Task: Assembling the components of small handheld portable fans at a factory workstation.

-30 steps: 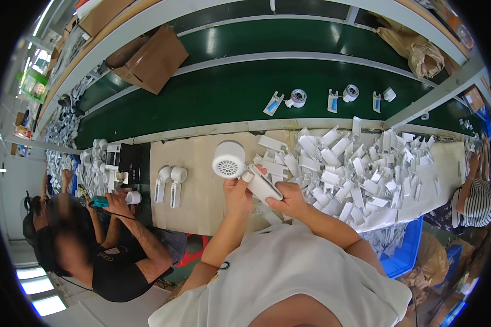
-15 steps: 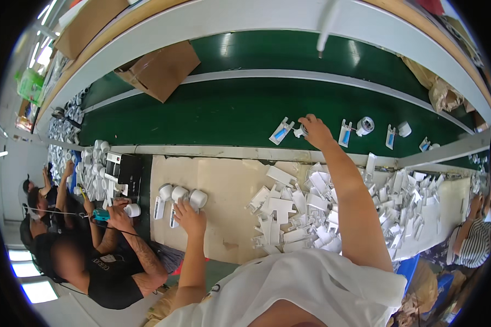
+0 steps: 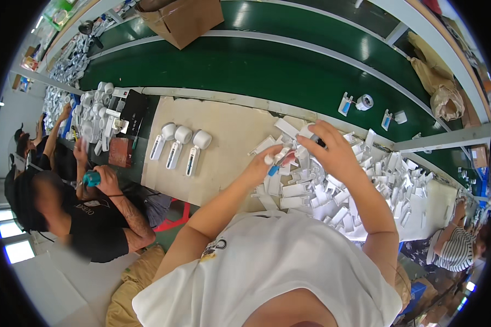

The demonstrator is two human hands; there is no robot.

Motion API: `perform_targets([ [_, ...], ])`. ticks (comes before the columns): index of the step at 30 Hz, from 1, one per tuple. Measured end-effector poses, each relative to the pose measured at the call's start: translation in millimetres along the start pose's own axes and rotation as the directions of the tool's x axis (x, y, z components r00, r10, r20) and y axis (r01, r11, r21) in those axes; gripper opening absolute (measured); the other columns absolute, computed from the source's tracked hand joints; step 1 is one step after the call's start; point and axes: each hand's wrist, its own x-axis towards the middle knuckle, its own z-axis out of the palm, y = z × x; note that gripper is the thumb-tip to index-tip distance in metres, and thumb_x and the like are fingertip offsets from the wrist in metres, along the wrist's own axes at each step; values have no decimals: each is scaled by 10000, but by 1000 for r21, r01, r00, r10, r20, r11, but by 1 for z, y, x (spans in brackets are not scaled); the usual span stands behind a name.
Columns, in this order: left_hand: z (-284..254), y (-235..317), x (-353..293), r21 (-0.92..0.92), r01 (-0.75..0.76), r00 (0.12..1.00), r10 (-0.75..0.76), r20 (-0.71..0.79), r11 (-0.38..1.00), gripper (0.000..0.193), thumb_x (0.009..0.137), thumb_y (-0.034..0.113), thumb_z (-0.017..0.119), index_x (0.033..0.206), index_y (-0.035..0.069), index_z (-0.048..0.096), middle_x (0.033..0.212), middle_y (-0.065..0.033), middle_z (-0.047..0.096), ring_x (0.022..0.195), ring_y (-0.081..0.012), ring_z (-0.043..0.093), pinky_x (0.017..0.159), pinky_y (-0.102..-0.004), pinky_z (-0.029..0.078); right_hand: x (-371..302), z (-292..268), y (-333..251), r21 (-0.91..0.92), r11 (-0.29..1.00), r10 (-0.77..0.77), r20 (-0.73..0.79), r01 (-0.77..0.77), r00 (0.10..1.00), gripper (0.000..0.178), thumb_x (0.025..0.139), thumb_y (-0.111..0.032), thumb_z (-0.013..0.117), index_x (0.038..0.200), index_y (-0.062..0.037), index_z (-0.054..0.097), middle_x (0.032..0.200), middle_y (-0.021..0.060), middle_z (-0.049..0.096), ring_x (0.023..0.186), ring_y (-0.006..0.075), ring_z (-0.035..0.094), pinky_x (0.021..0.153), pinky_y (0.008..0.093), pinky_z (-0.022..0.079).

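Note:
Over a heap of loose white plastic parts point(image 3: 297, 189), my two hands come close together. My left hand point(image 3: 259, 168) pinches a white plastic handle piece with a blue insert point(image 3: 274, 169). My right hand point(image 3: 335, 151) has its fingers curled round a small round white head with a dark inside point(image 3: 307, 132); the fingers cover much of it. Whether a wire joins the two pieces is too small to tell. To the left, three white round-headed devices point(image 3: 192, 159) lie side by side on the tan work surface point(image 3: 223, 131).
A green conveyor belt point(image 3: 202, 71) runs behind the bench, bearing more handle-and-head sets point(image 3: 364, 102). A cardboard box point(image 3: 183, 22) stands at the far edge. At left, a co-worker holds a teal power tool point(image 3: 91, 178) beside a black box point(image 3: 135, 111). Another person in stripes sits at right.
My right hand has brought a handle-and-head set from the belt to above the heap. My left hand has left the three devices and now grips the handle piece. The view has tilted.

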Motion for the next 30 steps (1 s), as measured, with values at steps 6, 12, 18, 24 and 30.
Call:
perform_targets([
  [6, 55, 31, -54, -315, -200, 966, 134, -220, 928, 300, 911, 206, 457, 1133, 24, 372, 981, -143, 578, 801, -235, 629, 649, -323, 531, -35, -18, -47, 368, 895, 246, 64, -252, 967, 493, 734, -98, 600, 1205, -188, 484, 1161, 116, 443, 1101, 314, 453, 846, 335, 465],
  [12, 50, 67, -80, -373, 7, 1000, -4, 10, 928, 263, 894, 190, 448, 1127, 71, 417, 910, -127, 578, 666, -244, 625, 539, -341, 524, -92, 14, -61, 702, -520, 262, 672, -486, 692, 731, 725, -91, 649, 1356, -119, 279, 1255, 122, 406, 1090, 238, 481, 715, 329, 520],
  [18, 64, 66, -83, -136, 197, 974, -210, -84, 971, 263, 847, 80, 383, 1088, 19, 468, 825, -106, 599, 597, -163, 587, 540, -301, 499, -88, -13, -63, 237, 948, 265, -231, -211, 936, 584, 543, 50, 660, 1090, -119, 543, 1001, 117, 538, 903, 297, 559, 731, 345, 492],
  [24, 68, 67, -82, -125, 167, 982, -154, 109, 978, 246, 830, 82, 422, 1059, 5, 470, 797, -108, 586, 603, -152, 580, 555, -304, 483, -86, -21, -57, 116, 990, 119, -382, -80, 916, 543, 529, 62, 661, 1031, -129, 580, 942, 85, 558, 839, 293, 587, 664, 362, 508],
  [30, 74, 70, -89, 106, 61, 996, -68, 64, 992, 228, 776, 28, 500, 1001, 8, 462, 840, -92, 554, 643, -150, 581, 588, -284, 485, -84, -20, -56, 55, 997, 70, -406, -52, 911, 498, 552, 62, 651, 999, -156, 622, 922, 67, 564, 891, 308, 590, 696, 356, 516],
])
